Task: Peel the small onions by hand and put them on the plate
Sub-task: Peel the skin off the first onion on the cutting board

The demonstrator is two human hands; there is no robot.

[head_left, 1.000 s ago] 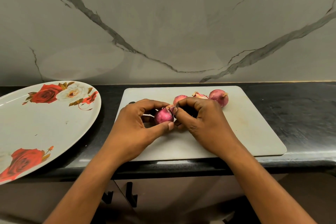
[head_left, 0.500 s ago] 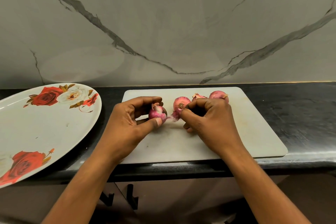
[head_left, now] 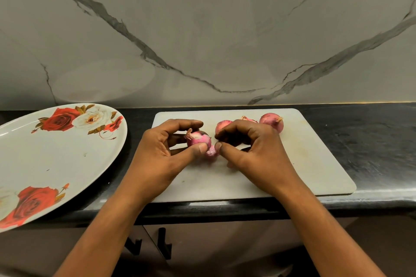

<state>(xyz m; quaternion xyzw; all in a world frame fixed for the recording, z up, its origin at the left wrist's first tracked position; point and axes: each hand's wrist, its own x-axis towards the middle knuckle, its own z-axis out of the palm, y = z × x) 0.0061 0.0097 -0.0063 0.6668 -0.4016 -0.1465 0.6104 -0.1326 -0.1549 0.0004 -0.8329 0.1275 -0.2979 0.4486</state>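
Left grip (head_left: 157,159) curls round one onion (head_left: 199,138), thumb on the near side and fingers over the far side, so the bulb is steadied just above the board (head_left: 304,164) while it is stripped. Its upper part already shows pale flesh, the lower part is deep pink, and the dry tip points left.

Right grip (head_left: 254,153) is narrow. Its thumb and forefinger pinch a scrap of skin (head_left: 212,152) at the onion's near right side, just beside the left thumb. I cannot tell whether the scrap is torn free or attached. Pinching so close to the bulb probably gives a short, clean pull.

Along the far edge of the board lie three more:
- The middle onion (head_left: 221,125) sits just behind the right fingers.
- The hidden onion (head_left: 247,118) is mostly covered by that hand.
- The right onion (head_left: 271,120) is farther right.

As far as shows, all three are unpeeled. They seem lined up within easy reach, to be taken in turn.

The plate (head_left: 56,157) lies at the left on the dark tabletop (head_left: 371,137), near the board, and holds no onion. Working over the board looks meant to catch scraps and keep the plate clean. By this, the task is on its first onion.
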